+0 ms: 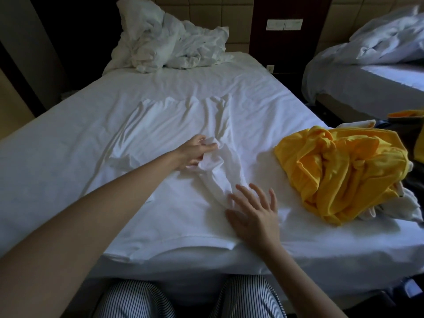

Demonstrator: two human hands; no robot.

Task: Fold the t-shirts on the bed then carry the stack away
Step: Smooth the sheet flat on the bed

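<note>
A white t-shirt (pixel 165 134) lies spread on the white bed (pixel 57 157), wrinkled down its right side, its hem near the front edge. My left hand (pixel 195 152) reaches over the middle and grips a bunched fold of the white shirt. My right hand (pixel 254 210) lies with fingers spread on the shirt's lower right part, pressing the cloth down. A crumpled yellow t-shirt (pixel 339 171) sits in a heap at the bed's right edge, apart from both hands.
A rumpled white duvet (pixel 165 42) is piled at the head of the bed. A second bed (pixel 367 76) stands to the right across a dark gap. White cloth (pixel 410 203) pokes out under the yellow heap. My striped trousers (pixel 137 299) touch the bed's front edge.
</note>
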